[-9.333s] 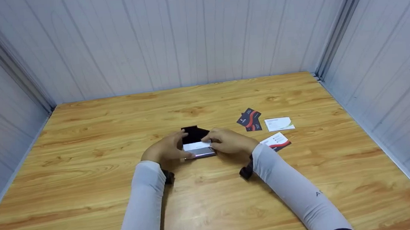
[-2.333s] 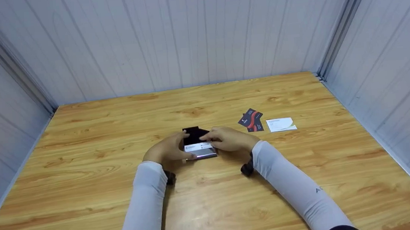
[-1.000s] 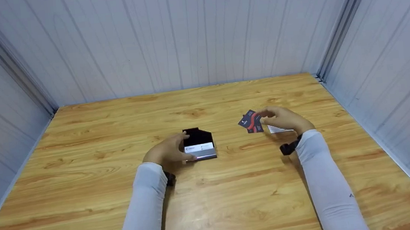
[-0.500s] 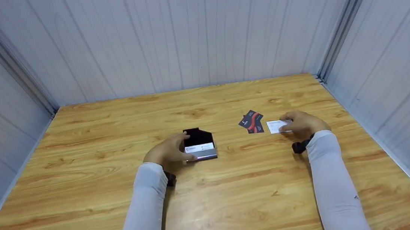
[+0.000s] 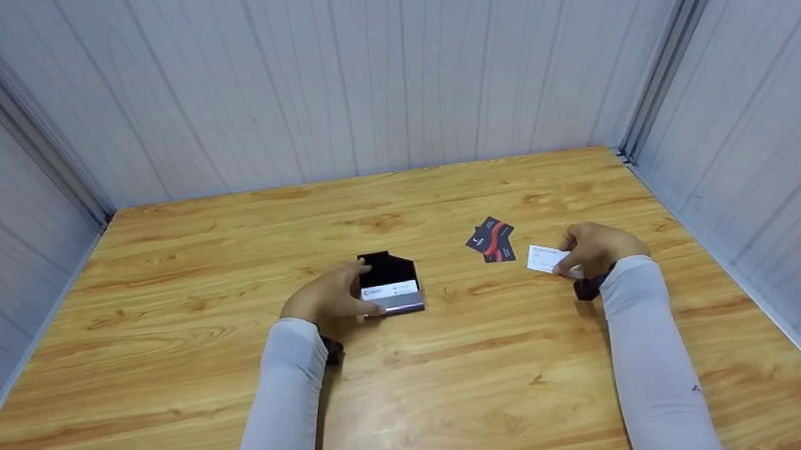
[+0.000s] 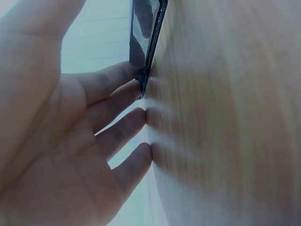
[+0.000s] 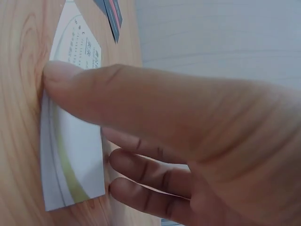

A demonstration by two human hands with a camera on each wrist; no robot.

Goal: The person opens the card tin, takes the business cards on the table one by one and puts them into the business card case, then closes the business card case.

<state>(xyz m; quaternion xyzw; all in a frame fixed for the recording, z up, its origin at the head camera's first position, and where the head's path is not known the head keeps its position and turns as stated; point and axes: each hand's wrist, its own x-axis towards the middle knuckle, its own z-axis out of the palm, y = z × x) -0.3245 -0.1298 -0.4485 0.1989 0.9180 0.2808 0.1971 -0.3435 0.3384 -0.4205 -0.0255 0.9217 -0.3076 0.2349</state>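
My left hand (image 5: 326, 293) holds a business card case (image 5: 408, 301) at its left end, thumb on the front edge and a fingertip at the back corner. The case lies with its black-lined lid raised, and a white printed card (image 5: 390, 289) shows above its silvery front pocket. In the left wrist view, the outer fingertips rest on the table beside the case (image 6: 137, 52). Off to the right, my right hand (image 5: 604, 243) pinches a white business card (image 5: 542, 258) by its right part. A green stripe curves along this card (image 7: 80, 160) in the right wrist view.
Two dark business cards (image 5: 491, 240) with red waves overlap on the wooden table (image 5: 417, 400), between the case and my right hand. Pale panel walls (image 5: 370, 66) enclose the table at the back and both sides.
The white-and-red card has left the right of the table, and a printed card shows in the case. My right hand has moved right from the case and taken hold of the white-and-green card, shifting it.
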